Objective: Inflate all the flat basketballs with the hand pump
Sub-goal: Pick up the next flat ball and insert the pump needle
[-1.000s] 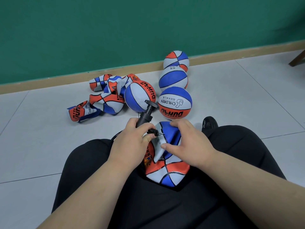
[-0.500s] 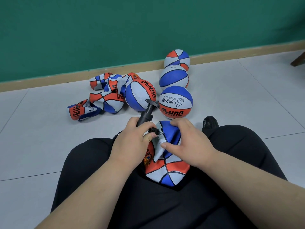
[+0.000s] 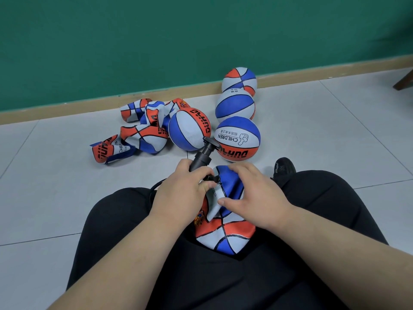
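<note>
- The flat ball [image 3: 225, 238] lies in the person's lap, between the legs, on the black trousers [image 3: 312, 198]. I think it is there so the legs stop it from sliding away
- The right hand [image 3: 252, 193] lies over the top of it. The fingers bend over the blue part and the thumb pinches a fold of the skin. I think this keeps the little air hole still and easy to find
- The left hand [image 3: 178, 193] has its fingers wrapped round the low end of the black hand pump [image 3: 202, 156]. The small black tip [image 3: 211, 177] pokes out by the thumb, right at the ball. I cannot tell if the needle is in the hole yet
- The pump leans away from the person, and its handle [image 3: 211, 143] sticks up free. No hand is on the handle, so I think no air is going in right now
- A thin black hose [image 3: 154, 189] loops out beside the left wrist
- The ball in the lap looks soft and crumpled, folded like a cloth. It has red, blue and pale patches with black lines, and no round shape at all
- On the floor [image 3: 55, 198] there are four round balls [image 3: 238, 138], full and close together, in front of the green wall [image 3: 201, 41]
- Just left of them is a heap of flat balls [image 3: 143, 130], all squashed. So I think the job is only partly done, with more balls to fill
</note>
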